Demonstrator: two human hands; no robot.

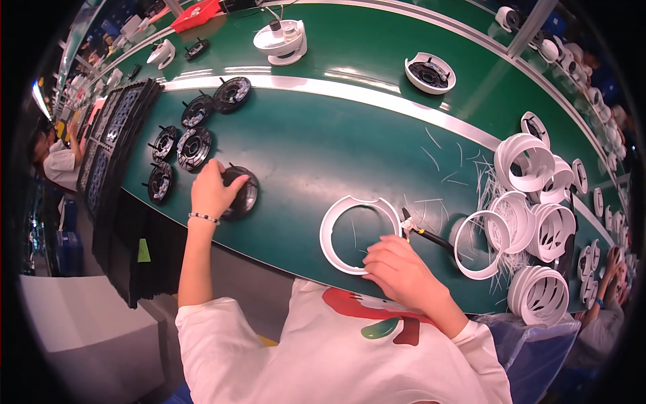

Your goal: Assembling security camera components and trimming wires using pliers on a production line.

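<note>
The left hand [212, 188] closes over a black round fan part [241, 192] on the green conveyor belt [323, 148], fingers curled around its near edge. More black round parts [192, 131] lie in a loose group just beyond it, beside a stack of black trays [111, 135] at the belt's left end. The right hand [400, 269] rests with fingers bent on the rim of a white plastic ring [336, 229] lying flat near the belt's front edge; whether it actually grips it is unclear. Small cutters with a yellow-and-black handle [424, 233] lie just beside that hand. White ring housings [531, 202] are piled to the right among thin white plastic trimmings [444, 175]. A red flat package [195, 15] sits far up the line.
</note>
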